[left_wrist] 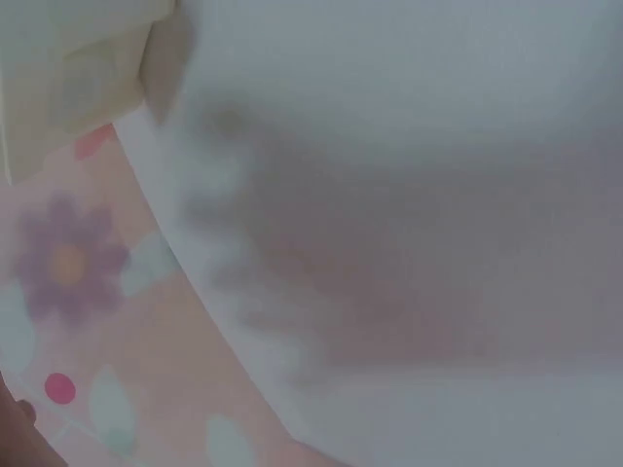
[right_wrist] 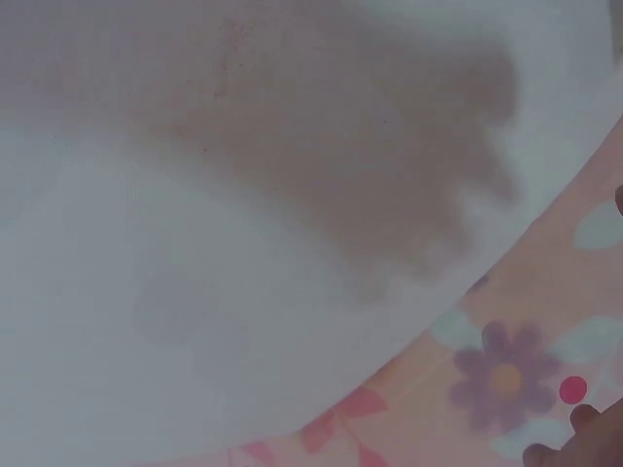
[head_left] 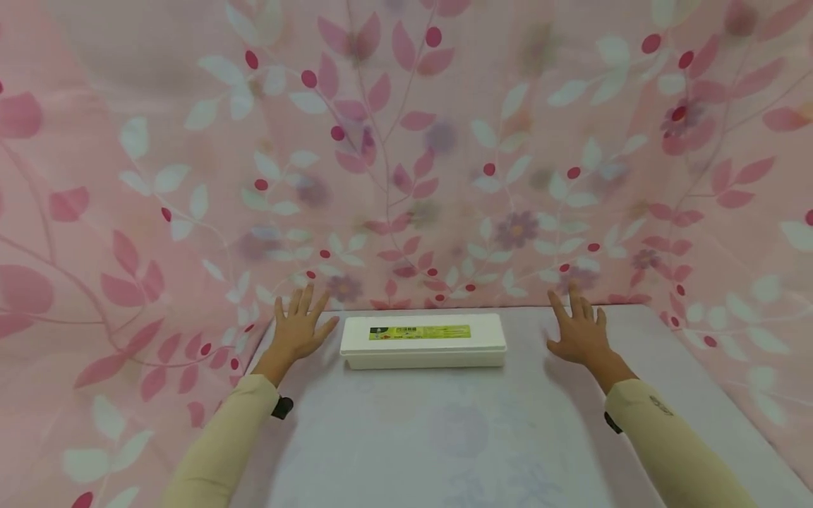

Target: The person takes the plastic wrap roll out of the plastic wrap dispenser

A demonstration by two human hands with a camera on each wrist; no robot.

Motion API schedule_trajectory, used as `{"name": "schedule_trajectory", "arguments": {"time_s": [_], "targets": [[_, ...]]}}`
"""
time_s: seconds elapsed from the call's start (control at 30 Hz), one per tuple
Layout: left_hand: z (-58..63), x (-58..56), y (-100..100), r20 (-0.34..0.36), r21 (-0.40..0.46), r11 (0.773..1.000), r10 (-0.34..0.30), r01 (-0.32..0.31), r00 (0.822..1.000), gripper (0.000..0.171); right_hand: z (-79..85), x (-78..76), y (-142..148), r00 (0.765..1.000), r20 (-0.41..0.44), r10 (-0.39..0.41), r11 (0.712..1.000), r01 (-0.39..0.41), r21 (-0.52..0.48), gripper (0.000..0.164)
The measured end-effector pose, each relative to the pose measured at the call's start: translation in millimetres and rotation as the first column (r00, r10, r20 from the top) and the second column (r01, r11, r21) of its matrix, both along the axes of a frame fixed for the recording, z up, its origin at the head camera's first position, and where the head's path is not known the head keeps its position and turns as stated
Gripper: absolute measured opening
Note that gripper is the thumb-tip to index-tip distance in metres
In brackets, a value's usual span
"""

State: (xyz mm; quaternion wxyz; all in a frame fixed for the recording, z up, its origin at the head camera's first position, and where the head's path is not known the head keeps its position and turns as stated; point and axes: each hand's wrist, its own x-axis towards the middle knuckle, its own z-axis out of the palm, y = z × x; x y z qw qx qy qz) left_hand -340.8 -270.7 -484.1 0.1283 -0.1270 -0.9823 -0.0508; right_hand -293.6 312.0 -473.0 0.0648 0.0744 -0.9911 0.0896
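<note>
A long white lidded box (head_left: 424,353) with a green and yellow label (head_left: 419,332) lies at the far edge of the table, between the two hands. To its left is my left hand (head_left: 298,331), fingers spread and straight, thumb pointing toward the box's end. My right hand (head_left: 581,335) is held out on the other side, farther from the box, also with spread fingers. Neither hand holds anything. Each hand casts a soft shadow on the white cloth in its wrist view. A corner of the box (left_wrist: 83,83) shows at the upper left of the left wrist view.
A pale cloth (head_left: 406,437) with faint floral marks covers the table. Behind and at both sides hangs a pink curtain (head_left: 406,155) with leaves, berries and flowers, meeting the table's far edge just behind the box.
</note>
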Motion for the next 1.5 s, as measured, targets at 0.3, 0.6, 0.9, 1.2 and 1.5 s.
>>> {"name": "schedule_trajectory", "arguments": {"time_s": [0.3, 0.6, 0.9, 1.2, 1.5], "targets": [[-2.9, 8.9, 4, 0.048, 0.073, 0.997, -0.022, 0.018, 0.999, 0.067, 2.6, -1.4, -13, 0.998, 0.065, 0.009, 1.0, -0.008, -0.022, 0.106], [-6.3, 10.6, -5, 0.022, 0.085, 0.994, -0.073, 0.071, 0.997, 0.067, 4.7, -4.0, -15, 0.997, 0.067, 0.032, 0.999, -0.03, -0.018, 0.114], [-10.9, 10.5, -5, 0.024, 0.011, 0.995, -0.1, 0.1, 0.995, 0.073, 7.9, 0.1, -21, 0.995, 0.065, 0.08, 0.997, -0.079, -0.015, 0.122], [-11.2, 16.3, -3, -0.077, -0.006, 0.985, -0.175, 0.175, 0.982, 0.086, 5.4, -1.2, -35, 0.991, 0.067, 0.115, 0.993, -0.113, -0.03, 0.128], [-12.8, 22.3, 7, 0.061, 0.036, 0.983, -0.181, 0.179, 0.982, 0.096, 5.5, -0.6, -50, 0.987, 0.058, 0.151, 0.986, -0.145, -0.084, 0.126]]}}
